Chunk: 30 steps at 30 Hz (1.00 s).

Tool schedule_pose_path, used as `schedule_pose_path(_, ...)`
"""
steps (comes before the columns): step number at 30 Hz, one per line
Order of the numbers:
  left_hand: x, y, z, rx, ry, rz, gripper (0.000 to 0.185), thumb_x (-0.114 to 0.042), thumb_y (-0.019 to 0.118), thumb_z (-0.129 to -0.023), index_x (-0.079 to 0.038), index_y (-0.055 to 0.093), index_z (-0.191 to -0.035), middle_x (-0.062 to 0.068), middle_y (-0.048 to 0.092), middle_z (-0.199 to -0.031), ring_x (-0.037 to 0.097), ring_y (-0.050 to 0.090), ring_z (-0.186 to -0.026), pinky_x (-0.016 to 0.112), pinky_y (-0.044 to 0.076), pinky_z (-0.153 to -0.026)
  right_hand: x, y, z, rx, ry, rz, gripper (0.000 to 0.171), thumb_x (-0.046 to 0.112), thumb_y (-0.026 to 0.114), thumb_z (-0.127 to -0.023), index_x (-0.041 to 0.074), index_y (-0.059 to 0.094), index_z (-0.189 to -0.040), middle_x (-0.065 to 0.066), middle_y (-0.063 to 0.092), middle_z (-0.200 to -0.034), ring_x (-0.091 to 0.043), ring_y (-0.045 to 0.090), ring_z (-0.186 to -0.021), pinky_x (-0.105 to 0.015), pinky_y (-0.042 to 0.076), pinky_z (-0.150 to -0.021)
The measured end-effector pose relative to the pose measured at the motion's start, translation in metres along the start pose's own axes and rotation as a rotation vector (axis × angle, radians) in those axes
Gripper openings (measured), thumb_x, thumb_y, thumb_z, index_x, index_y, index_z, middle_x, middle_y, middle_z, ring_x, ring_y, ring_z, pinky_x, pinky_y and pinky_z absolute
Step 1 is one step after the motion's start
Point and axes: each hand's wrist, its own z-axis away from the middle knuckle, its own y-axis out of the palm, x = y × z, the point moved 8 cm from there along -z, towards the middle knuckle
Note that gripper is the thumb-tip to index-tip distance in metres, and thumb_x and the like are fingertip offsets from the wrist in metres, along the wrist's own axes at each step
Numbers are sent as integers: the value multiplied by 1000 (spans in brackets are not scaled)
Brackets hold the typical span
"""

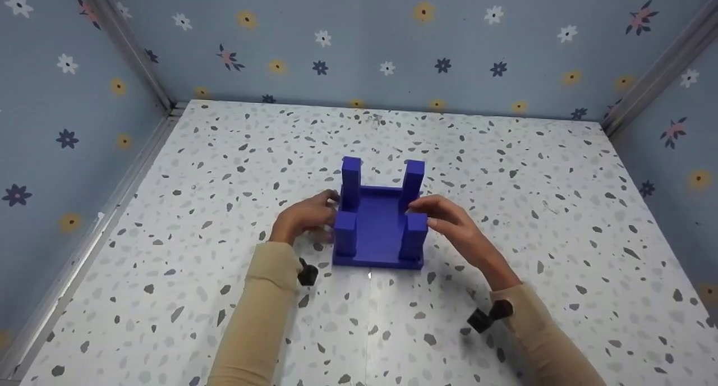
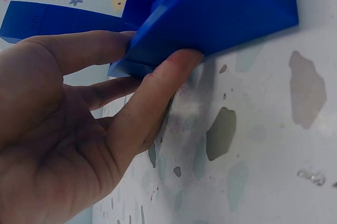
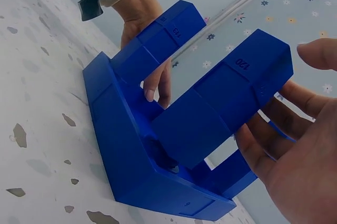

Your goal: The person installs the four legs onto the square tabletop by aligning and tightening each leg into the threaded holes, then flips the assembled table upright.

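A blue tray (image 1: 377, 229) sits near the middle of the head view on a speckled white tabletop (image 1: 505, 217), with four blue posts standing up from its corners. The two near posts (image 1: 345, 231) are short in the picture, the two far posts (image 1: 351, 181) rise higher toward the upper centre of the frame.

The left hand (image 1: 307, 215) is at the tray's left side, fingers curled against its edge. In the left wrist view the thumb (image 2: 152, 103) presses on the lower edge of the blue tray (image 2: 210, 19) and a finger lies along its upper face, so the hand pinches that side.

The right hand (image 1: 449, 220) is at the tray's right side, fingers bent toward the near right post. In the right wrist view its fingers (image 3: 263, 150) lie against the outer face of one post (image 3: 221, 103), marked 120, with the thumb held apart above it at the right edge of the frame; the hand is fairly wide. The left hand (image 3: 142, 40) shows beyond the other post.

Flowered blue walls (image 1: 392, 44) close in the tabletop across the top and both sides of the head view. Beige sleeves (image 1: 258, 318) cover both forearms
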Motion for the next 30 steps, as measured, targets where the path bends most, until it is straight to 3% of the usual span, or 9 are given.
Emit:
schedule_pose_path(12,-2,-2,-1,-2,4,5,57,-9,61,-78,-12,37,-129,13,58,-102,23,59,-80,36,52,-72,-1,11,-7,149,-41,-127,36,2,37,-92,-14,46,-123,-29,52,-117,-39,46,-114,-48,32,-103)
schedule_pose_path(22,0,2,1,14,-23,35,55,-7,58,-80,-12,34,-129,15,57,-102,25,62,-76,43,54,-60,-2,12,-5,118,-19,-124,31,0,42,-90,-14,47,-117,-30,51,-111,-46,43,-109,-42,38,-99)
schedule_pose_path(30,-1,1,2,11,-16,38,55,-7,56,-81,-13,34,-130,15,52,-108,26,61,-74,47,54,-60,-3,6,-1,20,67,-38,30,4,52,-88,-8,48,-115,-17,50,-114,-25,49,-105,-32,42,-88)
